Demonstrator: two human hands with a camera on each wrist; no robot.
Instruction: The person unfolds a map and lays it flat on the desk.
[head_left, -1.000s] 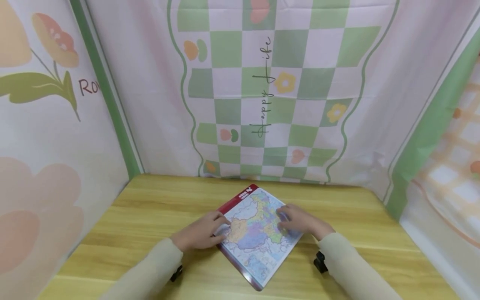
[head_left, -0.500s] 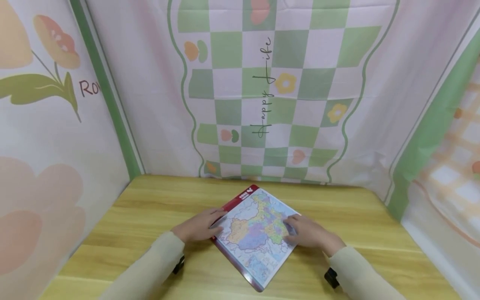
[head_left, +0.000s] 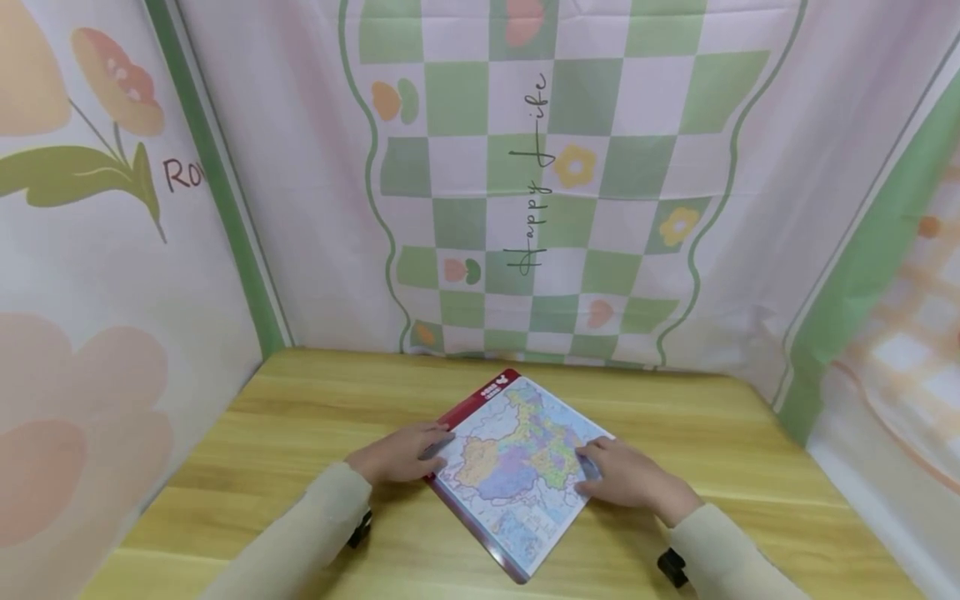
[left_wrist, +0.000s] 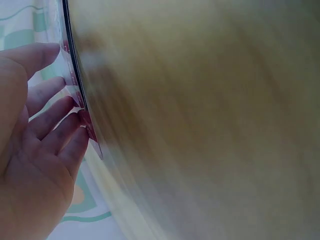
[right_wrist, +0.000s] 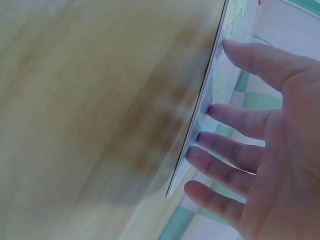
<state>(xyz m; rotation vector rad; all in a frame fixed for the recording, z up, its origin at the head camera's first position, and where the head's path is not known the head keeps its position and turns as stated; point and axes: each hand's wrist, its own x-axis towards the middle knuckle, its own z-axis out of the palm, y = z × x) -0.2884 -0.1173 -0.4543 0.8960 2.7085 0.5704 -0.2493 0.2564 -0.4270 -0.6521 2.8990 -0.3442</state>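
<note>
A thin map board with a coloured map and a dark red border lies flat on the wooden table, turned so a corner points toward me. At its left corner my left hand rests thumb and fingertips on the top face. My right hand touches the right corner the same way. In the left wrist view, spread fingers of the left hand meet the board's red edge. The right wrist view has the right hand with fingers apart, several tips on the board.
The wooden tabletop extends around the board on all sides. Behind it hangs a green and white checked curtain. A flowered cloth wall stands at the left, and a green-edged curtain at the right.
My right hand has slid right, from over the map to its right corner. The left hand has drawn back slightly toward the left corner. The board has hardly moved.
</note>
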